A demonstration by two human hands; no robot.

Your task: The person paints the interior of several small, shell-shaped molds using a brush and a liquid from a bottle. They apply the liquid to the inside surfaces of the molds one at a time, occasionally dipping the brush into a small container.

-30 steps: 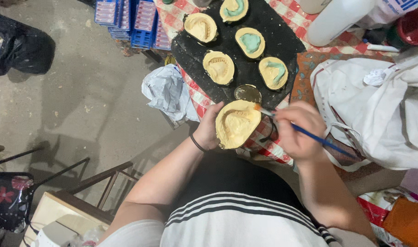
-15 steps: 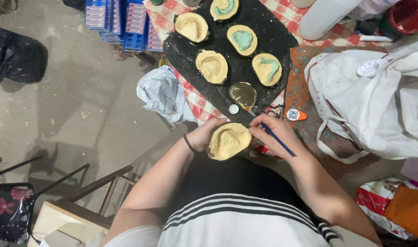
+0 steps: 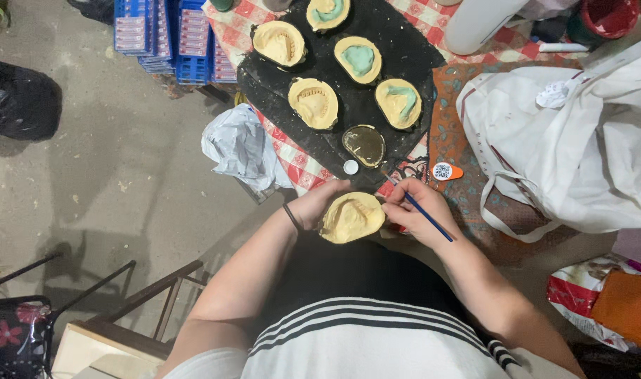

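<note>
Holding: a yellow plaster dental cast (image 3: pixel 351 217) in my left hand (image 3: pixel 319 204), just off the near edge of the bench (image 3: pixel 292 158), above my lap.
Left hand: fingers curled around the cast's far and left rim, tooth side facing up toward me; a dark band sits on the wrist.
Right hand: my right hand (image 3: pixel 420 213) pinches a thin blue brush (image 3: pixel 422 212) like a pen, fingers pressed together on its shaft, the handle slanting out to my right.
Brush tip: pointing toward the cast's right edge; I cannot tell whether it touches the plaster.
Black mat (image 3: pixel 405 42): spread over the red-checked cloth on the bench, carrying the other casts.
Other casts: two plain yellow casts (image 3: pixel 313 102) on the left of the mat, and three more with green material (image 3: pixel 360 60) in them, well apart from my hands.
Small dish (image 3: pixel 364 145): round, dark and glossy inside, at the near end of the mat, close to my right hand.
White cap (image 3: pixel 351 167): a little round disc just beside the dish, near my left fingers.
Orange tag (image 3: pixel 447 171): lying on the patterned cloth to the right of the dish.
White bag (image 3: pixel 566 140): large, crumpled, handles loose, filling the bench's right side.
Grey cloth (image 3: pixel 240 147): bunched and hanging off the left edge of the bench.
Blue crates (image 3: pixel 173 35): stacked on the floor to the far left.
</note>
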